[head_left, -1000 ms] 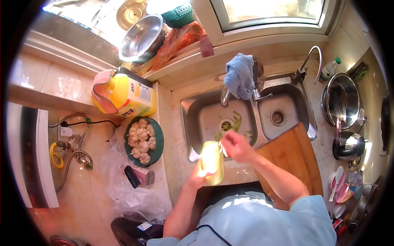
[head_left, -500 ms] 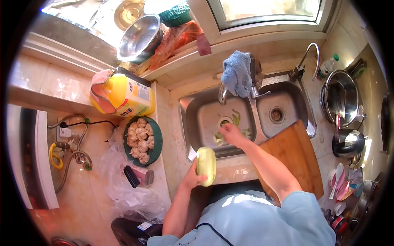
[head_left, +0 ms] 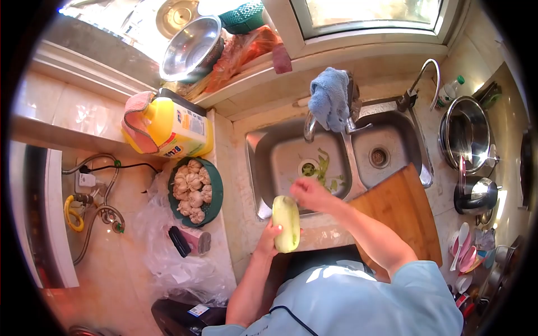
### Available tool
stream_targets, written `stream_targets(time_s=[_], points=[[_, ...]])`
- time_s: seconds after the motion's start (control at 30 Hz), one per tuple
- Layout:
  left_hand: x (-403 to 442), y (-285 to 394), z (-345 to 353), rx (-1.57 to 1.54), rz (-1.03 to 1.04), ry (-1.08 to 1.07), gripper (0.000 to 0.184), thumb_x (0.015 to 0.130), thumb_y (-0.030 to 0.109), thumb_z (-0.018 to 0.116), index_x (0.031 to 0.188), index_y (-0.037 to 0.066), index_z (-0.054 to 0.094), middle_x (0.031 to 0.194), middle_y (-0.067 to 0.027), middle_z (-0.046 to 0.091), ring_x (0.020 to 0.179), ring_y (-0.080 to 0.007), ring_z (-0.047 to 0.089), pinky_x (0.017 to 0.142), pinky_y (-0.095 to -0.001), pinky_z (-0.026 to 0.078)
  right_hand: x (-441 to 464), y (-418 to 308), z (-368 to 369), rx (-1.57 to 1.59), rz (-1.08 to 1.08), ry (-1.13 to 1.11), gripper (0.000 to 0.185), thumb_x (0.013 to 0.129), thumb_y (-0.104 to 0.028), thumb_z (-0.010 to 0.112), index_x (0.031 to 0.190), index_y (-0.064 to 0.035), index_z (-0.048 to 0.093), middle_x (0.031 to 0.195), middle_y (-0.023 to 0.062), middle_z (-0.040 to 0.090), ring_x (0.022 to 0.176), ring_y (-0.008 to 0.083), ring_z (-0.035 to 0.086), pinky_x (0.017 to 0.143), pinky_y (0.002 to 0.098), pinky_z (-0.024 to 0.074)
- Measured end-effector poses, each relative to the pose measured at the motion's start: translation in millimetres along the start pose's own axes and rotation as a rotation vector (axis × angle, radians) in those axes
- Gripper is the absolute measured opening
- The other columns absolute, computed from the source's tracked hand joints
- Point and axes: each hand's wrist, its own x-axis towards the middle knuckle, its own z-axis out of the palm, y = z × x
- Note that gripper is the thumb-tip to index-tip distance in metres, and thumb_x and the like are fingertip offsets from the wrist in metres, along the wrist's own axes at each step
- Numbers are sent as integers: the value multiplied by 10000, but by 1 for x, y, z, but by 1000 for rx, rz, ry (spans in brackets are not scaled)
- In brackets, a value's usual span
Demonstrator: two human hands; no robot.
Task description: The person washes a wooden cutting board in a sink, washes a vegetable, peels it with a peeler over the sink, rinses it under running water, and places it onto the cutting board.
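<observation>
The left hand (head_left: 269, 239) wraps around a pale green gourd (head_left: 287, 225), holding it lengthwise at the sink's near edge. The right hand (head_left: 311, 194), blurred and curled, hovers just beyond its far end; whether it grips a peeler cannot be told. Green peelings (head_left: 321, 168) lie in the left basin (head_left: 280, 159). Peeling seems under way; another stroke would call for a steady left grip. Rightward, a wooden board (head_left: 400, 215) overlaps the sink.

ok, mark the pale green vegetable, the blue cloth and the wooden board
Pale green vegetable (head_left: 287, 224): head view, middle of its upward-facing side.
Blue cloth (head_left: 329, 99): head view, middle of its draped folds.
Wooden board (head_left: 404, 214): head view, bare top face.
</observation>
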Motion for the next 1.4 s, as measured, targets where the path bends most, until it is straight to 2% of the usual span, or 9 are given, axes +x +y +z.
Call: stream_targets(time_s=[0.1, 0.37, 0.47, 0.63, 0.73, 0.97, 1.13, 1.23, 1.4], points=[[-1, 2, 1, -22, -6, -36, 809, 781, 339, 743, 1427, 54, 348, 1258, -156, 538, 1062, -358, 632, 888, -477, 559, 7, 6, -28, 184, 151, 214, 226, 979, -252, 569, 862, -62, 528, 653, -30, 458, 507, 64, 412, 430, 242, 315], [1, -6, -1, -242, -45, 5, 870, 756, 447, 712, 1450, 70, 350, 1327, -161, 517, 1063, -402, 623, 859, -510, 564, -27, -10, 15, 215, -35, -128, 203, 988, -245, 575, 890, -71, 538, 658, -24, 477, 516, 51, 421, 445, 234, 317], [-1, -4, 13, -219, -1, -27, 855, 756, 446, 705, 1448, 82, 357, 1319, -163, 526, 1054, -402, 625, 843, -516, 568, -10, 6, -10, 250, 49, 253, 215, 981, -262, 574, 903, -62, 551, 657, -15, 501, 513, 45, 429, 431, 234, 320], [0, -13, 14, -203, 86, 131, 816, 790, 463, 671, 1444, 86, 363, 1355, -142, 515, 1150, -322, 589, 932, -532, 522, -42, -23, 17, 404, 151, 70, 219, 978, -273, 598, 931, -64, 557, 716, -24, 520, 581, 48, 459, 488, 215, 353], [7, -21, 4, -138, 156, 170, 805, 800, 471, 661, 1435, 69, 371, 1350, -120, 522, 1208, -283, 551, 989, -496, 489, -50, -29, 35, 103, 143, 180, 162, 974, -202, 562, 963, -42, 587, 752, -22, 548, 625, 49, 468, 515, 235, 378], [-1, -19, 17, -143, 166, 77, 821, 783, 491, 662, 1429, 72, 378, 1316, -136, 538, 1170, -306, 573, 892, -499, 554, -3, 18, -1, 238, -62, 446, 181, 976, -196, 562, 901, -35, 597, 676, -20, 543, 552, 53, 432, 482, 236, 355], [6, -18, 11, -162, 134, 145, 845, 771, 499, 662, 1442, 78, 364, 1333, -149, 521, 1130, -318, 585, 861, -516, 563, -35, -26, 28, 292, 118, 155, 178, 971, -196, 585, 901, -32, 600, 700, -18, 552, 580, 51, 455, 497, 235, 369], [6, -13, 23, -129, 123, 113, 847, 770, 503, 657, 1443, 81, 363, 1341, -155, 510, 1117, -322, 587, 853, -514, 560, -8, 3, 17, 112, -82, 498, 190, 967, -208, 592, 900, -30, 596, 714, -15, 561, 584, 58, 470, 498, 239, 377], [7, -14, 24, -190, 186, 148, 799, 807, 514, 619, 1434, 80, 379, 1320, -148, 531, 1128, -307, 585, 843, -505, 553, -35, -28, 13, 414, 107, 198, 197, 965, -224, 599, 864, -58, 565, 653, -35, 511, 538, 44, 450, 480, 217, 333]])
